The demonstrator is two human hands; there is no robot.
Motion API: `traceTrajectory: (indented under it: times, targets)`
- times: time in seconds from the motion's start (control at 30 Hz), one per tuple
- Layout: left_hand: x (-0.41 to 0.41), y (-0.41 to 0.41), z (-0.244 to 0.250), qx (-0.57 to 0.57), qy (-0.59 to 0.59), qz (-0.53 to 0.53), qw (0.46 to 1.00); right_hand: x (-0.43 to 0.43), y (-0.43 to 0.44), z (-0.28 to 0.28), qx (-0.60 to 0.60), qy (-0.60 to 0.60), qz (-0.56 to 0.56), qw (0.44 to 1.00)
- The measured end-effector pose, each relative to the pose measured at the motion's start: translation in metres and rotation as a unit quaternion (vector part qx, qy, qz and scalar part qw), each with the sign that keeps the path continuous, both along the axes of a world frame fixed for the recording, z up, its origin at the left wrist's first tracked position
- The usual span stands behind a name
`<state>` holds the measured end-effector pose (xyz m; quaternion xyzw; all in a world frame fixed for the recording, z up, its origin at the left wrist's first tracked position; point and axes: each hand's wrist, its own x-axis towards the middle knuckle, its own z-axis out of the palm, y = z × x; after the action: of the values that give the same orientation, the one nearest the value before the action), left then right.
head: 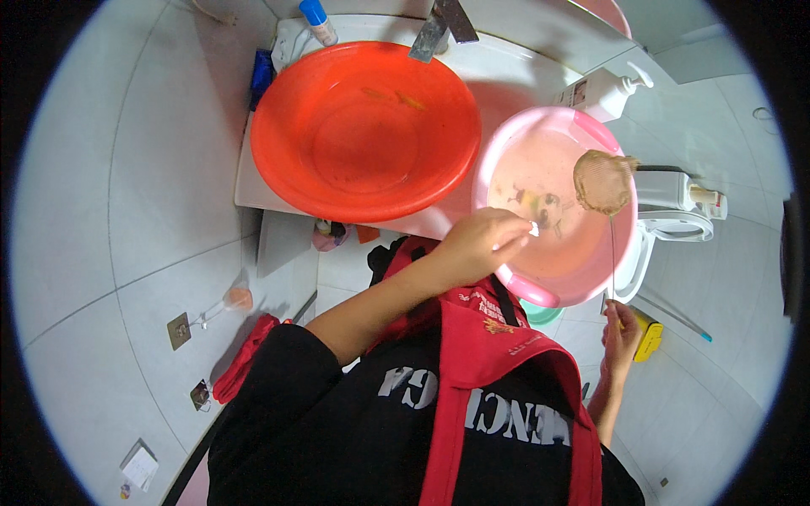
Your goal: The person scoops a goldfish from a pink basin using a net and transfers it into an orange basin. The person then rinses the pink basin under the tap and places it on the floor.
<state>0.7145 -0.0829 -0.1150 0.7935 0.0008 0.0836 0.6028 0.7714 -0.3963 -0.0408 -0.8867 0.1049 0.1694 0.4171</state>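
My left hand [486, 243] reaches over the near left rim of a pink plastic basin [617, 253] and pinches a small white piece [534, 229] between its fingertips. Beyond the basin's near right rim, my right hand [620, 329] grips the thin handle of a small mesh net [604, 182]. The net's brownish mesh is over the right side of the basin. A coloured cartoon-like pattern [541, 205] shows at the basin's bottom. To the left, a large red plastic basin [367, 201] rests on the white washbasin top; slender yellowish shapes [410, 101] show inside it.
A metal faucet [430, 41] stands behind the red basin. A blue-capped bottle [319, 24] is at the back left, and a white pump bottle [598, 93] behind the pink basin. A toilet [639, 253] and a yellow object [648, 338] lie to the right; a tiled wall is left.
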Motion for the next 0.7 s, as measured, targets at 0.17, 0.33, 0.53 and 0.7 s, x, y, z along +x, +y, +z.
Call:
traceTrajectory:
  times: [0.17, 0.33, 0.53, 0.7]
  targets:
    - [0.007, -0.020, -0.001, -0.052, 0.022, -0.058, 0.997, -0.007, 0.024, -0.005, 0.195, 0.148, -0.006, 0.970]
    - [0.004, -0.022, 0.005, -0.115, -0.021, 0.011, 0.993, -0.017, 0.094, -0.010, 0.178, 0.107, 0.090, 0.974]
    - [-0.012, 0.009, 0.011, -0.191, 0.001, 0.177, 0.966, -0.024, 0.180, -0.018, 0.185, 0.021, 0.204, 0.961]
    - [-0.030, 0.035, 0.021, -0.214, 0.003, 0.257, 0.942, -0.039, 0.217, -0.029, 0.221, 0.013, 0.262, 0.939]
